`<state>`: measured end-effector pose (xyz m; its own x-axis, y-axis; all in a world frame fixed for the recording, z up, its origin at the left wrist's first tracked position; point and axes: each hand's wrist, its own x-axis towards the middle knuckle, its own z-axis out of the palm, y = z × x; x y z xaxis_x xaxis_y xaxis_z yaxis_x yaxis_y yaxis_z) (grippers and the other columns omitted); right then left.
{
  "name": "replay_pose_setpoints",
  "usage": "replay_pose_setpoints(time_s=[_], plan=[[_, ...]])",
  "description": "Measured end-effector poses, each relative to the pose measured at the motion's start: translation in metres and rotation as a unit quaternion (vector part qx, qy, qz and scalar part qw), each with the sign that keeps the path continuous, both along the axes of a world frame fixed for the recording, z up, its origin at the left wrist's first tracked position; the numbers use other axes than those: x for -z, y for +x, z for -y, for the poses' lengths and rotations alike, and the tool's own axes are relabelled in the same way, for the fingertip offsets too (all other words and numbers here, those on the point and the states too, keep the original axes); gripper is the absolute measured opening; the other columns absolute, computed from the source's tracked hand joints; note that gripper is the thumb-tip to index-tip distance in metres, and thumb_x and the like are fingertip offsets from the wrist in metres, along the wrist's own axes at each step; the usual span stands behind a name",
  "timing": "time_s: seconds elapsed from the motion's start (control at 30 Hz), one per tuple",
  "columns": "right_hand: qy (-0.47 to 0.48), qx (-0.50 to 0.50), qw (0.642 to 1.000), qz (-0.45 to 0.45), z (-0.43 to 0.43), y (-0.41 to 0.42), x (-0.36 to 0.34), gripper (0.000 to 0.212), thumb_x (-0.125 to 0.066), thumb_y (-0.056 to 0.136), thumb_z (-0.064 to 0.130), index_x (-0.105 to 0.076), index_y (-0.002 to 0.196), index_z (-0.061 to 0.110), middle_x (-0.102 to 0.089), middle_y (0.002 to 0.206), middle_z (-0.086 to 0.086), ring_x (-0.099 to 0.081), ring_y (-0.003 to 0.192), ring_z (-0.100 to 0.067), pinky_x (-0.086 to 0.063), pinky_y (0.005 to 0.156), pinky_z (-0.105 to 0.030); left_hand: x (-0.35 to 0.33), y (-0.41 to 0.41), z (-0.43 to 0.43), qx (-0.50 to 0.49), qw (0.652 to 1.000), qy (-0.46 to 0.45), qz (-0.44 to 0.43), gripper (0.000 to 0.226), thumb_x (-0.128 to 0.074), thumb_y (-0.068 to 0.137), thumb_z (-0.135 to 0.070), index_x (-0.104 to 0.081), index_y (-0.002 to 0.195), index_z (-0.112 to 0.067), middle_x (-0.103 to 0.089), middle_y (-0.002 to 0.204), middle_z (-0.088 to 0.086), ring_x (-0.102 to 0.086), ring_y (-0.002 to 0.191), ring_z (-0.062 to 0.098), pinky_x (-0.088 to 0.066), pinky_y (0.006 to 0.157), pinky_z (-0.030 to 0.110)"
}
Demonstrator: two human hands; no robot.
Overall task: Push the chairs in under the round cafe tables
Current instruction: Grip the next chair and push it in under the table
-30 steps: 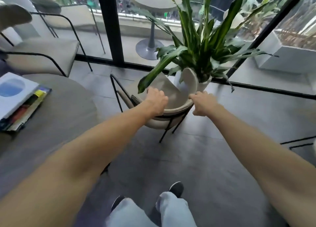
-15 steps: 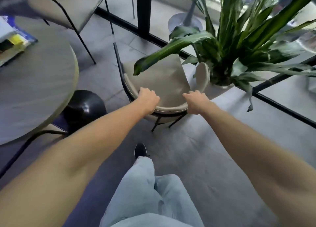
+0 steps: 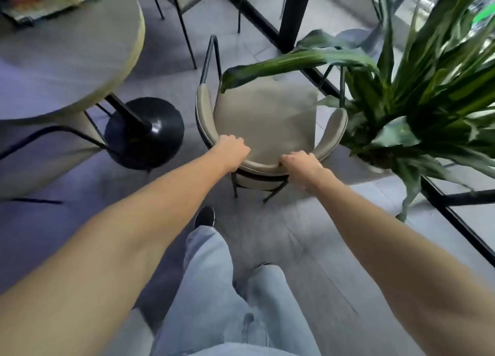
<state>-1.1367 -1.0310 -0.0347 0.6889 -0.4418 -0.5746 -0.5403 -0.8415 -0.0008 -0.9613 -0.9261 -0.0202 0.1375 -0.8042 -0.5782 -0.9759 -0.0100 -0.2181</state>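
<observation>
Beside one round table, two hands, left, right, gripping one chair

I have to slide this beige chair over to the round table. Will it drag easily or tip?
The chair looks fairly light: thin black wire legs under a padded seat. Those narrow legs may catch in the floor tile joints. With the left hand and right hand high on the backrest, a hard push could rock it forward.

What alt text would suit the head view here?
Both hands, left hand and right hand, grip the curved backrest of a beige armchair standing beside a round cafe table, not under it. A potted plant leans over the seat.
</observation>
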Motion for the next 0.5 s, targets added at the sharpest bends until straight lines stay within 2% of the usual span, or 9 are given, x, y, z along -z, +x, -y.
replay_pose_setpoints(time_s=[0.2,0.37,0.5], plan=[[-0.036,-0.048,0.998,0.02,0.011,-0.011,0.036,0.035,-0.059,0.084,0.013,-0.056,0.118,0.018,-0.063,0.116,-0.006,-0.055,0.115,-0.032,-0.04,0.094,-0.039,0.039,0.004,-0.016,-0.024,0.999,-0.039,0.017,0.045,-0.064,0.087,-0.018,-0.05,0.13,-0.017,-0.052,0.126,0.01,-0.051,0.117,0.03,-0.037,0.101,0.036],[-0.042,-0.04,0.998,0.034,0.016,-0.005,0.049,0.027,-0.055,0.08,0.005,-0.062,0.101,0.022,-0.069,0.107,-0.003,-0.061,0.109,-0.03,-0.038,0.086,-0.038,0.057,0.007,-0.024,-0.034,0.994,-0.107,0.013,0.031,-0.064,0.084,-0.013,-0.058,0.114,-0.02,-0.057,0.112,0.006,-0.055,0.107,0.028,-0.038,0.099,0.035],[-0.041,-0.061,0.997,0.019,0.018,-0.003,0.048,0.031,-0.055,0.08,0.004,-0.063,0.102,0.024,-0.069,0.106,0.0,-0.063,0.107,-0.028,-0.036,0.08,-0.036,0.057,0.0,-0.027,-0.059,0.989,-0.133,0.007,0.029,-0.066,0.084,-0.013,-0.061,0.111,-0.021,-0.058,0.111,0.005,-0.055,0.107,0.027,-0.035,0.1,0.034]])
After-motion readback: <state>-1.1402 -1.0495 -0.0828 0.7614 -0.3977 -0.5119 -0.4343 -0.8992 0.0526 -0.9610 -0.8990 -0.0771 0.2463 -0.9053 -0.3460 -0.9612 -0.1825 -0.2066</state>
